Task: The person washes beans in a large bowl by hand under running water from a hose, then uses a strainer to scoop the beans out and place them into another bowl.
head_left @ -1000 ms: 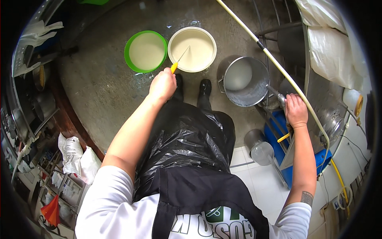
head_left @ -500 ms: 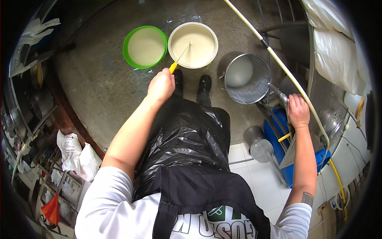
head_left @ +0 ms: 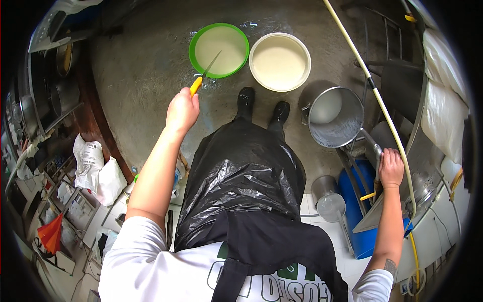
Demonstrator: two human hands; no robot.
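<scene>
My left hand [head_left: 182, 109] is closed around the yellow handle of a knife [head_left: 196, 85]. Its thin blade points away from me, overlapping the green tub [head_left: 191, 56]; whether the tip touches the pale liquid inside, I cannot tell. Right beside it stands a white tub [head_left: 252, 70], also full of cream-coloured liquid. On the right, my right hand [head_left: 391, 168] grips a grey metal pipe or bar [head_left: 373, 142] next to a large metal pot [head_left: 320, 127]. The pot is tilted toward me, with whitish liquid at its bottom.
A pale hose [head_left: 363, 68] runs down the right side past my right hand. Below it are a blue barrel [head_left: 357, 176] and a long-handled clear scoop [head_left: 331, 207] by a metal cylinder. White sacks [head_left: 108, 181] and shelving stand at left. The concrete floor looks wet.
The knife has gone from over the white tub, its tip at the liquid, to over the green tub. My view has shifted, while my right hand keeps its grip on the metal pipe or bar.
</scene>
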